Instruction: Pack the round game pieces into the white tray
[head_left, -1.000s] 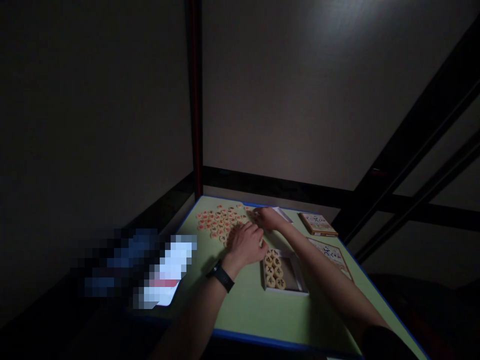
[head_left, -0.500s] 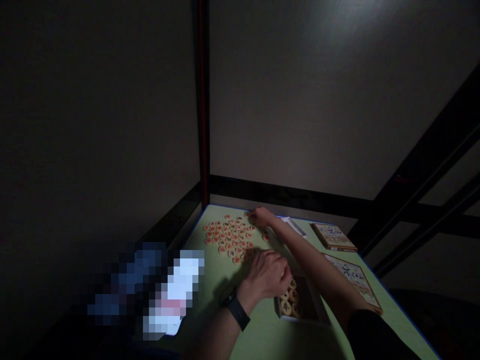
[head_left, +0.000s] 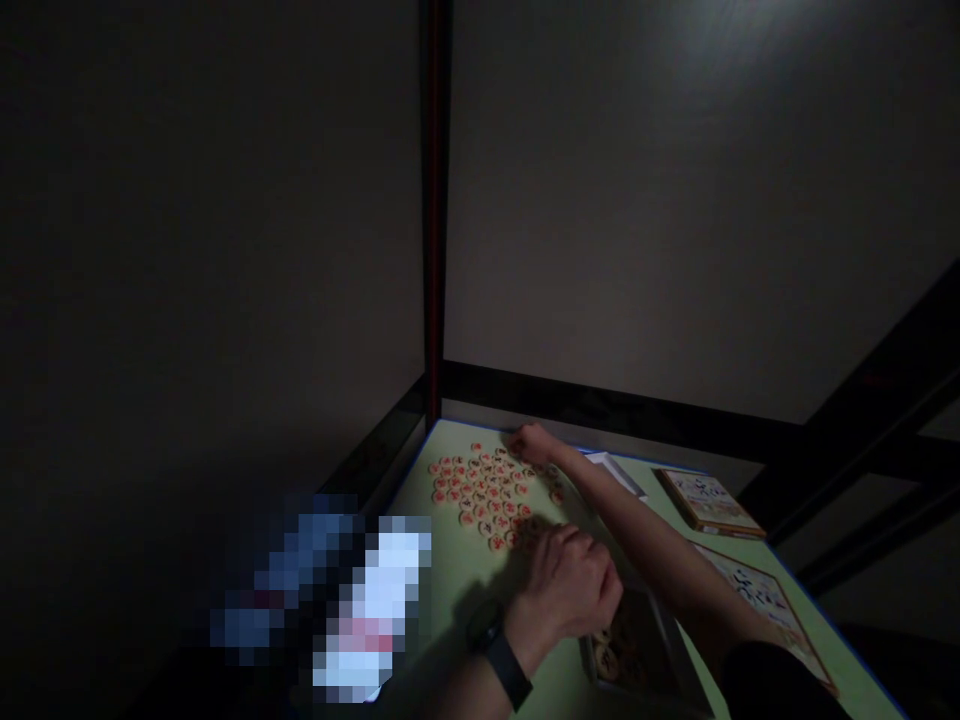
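Observation:
Many round wooden Chinese chess pieces with red or black characters lie spread on the green tabletop. My right hand reaches over to their far edge, fingers curled down onto a piece that they mostly cover. Closer to me, my left hand, with a dark watch on its wrist, is closed above the left edge of an open box. What sits in its fingers is hidden now; a pale piece showed there earlier. Black-character pieces lie inside the box, partly shaded.
A white tray-like lid lies behind my right forearm. Two illustrated flat boxes or lids are on the right side of the table. A blurred-out bright object is at the left edge. Walls meet behind the table.
The view has shifted, so the table appears lower and further right. My right hand has closed over a piece at the far edge. My left hand has turned slightly, covering more of the box.

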